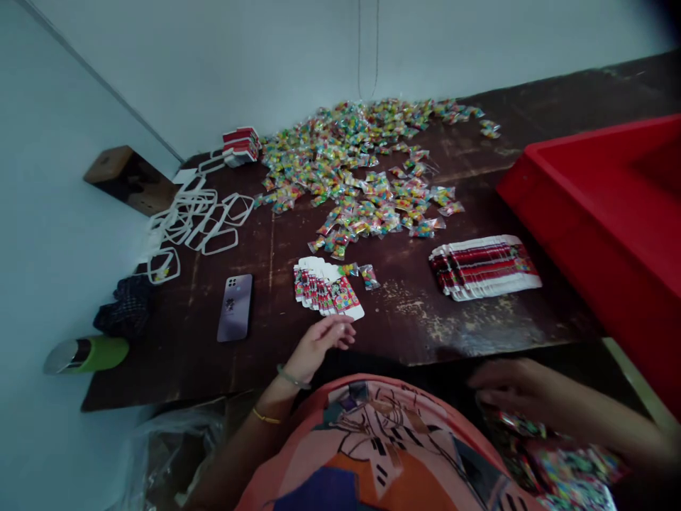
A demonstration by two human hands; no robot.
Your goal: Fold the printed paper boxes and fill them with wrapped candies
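Observation:
My left hand is at the table's near edge, just below a fanned stack of small printed boxes, flat and with white flaps. Its fingers are loosely curled, with the thumb apart and nothing visible between them. Two small clear packets of colourful candy lie beside that stack. Smeared by motion, my right hand is low at the right, over a heap of colourful printed packs below table height. Whether its fingers grip anything cannot be made out.
A large pile of candy packets covers the back of the table. To the right are a row of flat boxes and a red bin. Leftward lie a phone, white bands, a wooden box and a green bottle.

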